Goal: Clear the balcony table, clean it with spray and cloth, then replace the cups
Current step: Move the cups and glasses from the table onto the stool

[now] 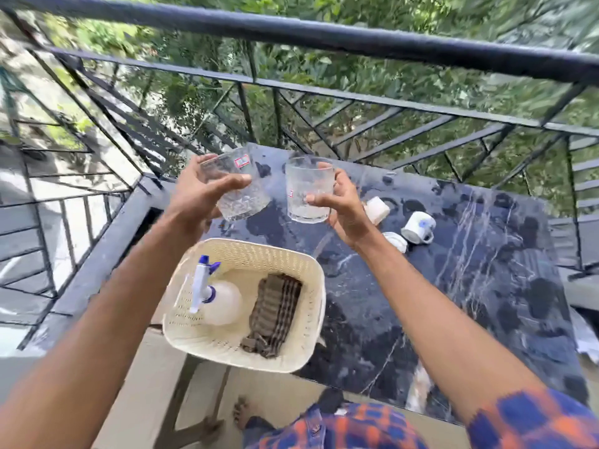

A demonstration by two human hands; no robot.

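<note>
My left hand (197,196) grips a clear patterned glass (241,189), tilted, above the table's far left corner. My right hand (340,209) holds a second clear glass (306,192) upright over the black marble table (453,303). A cream basket (311,319) on the table's near left edge holds a white spray bottle (217,299) with a blue nozzle and a folded brown checked cloth (275,312). Behind my right hand, three white cups rest on the table: one lies on its side (377,210), one with a blue print is tipped over (418,226), and one is partly hidden (397,241).
A black metal railing (324,37) runs along the far and left sides of the balcony, close to the table's far edge. Trees fill the space beyond it. The tiled floor (155,384) and my bare foot (241,413) show beneath the basket.
</note>
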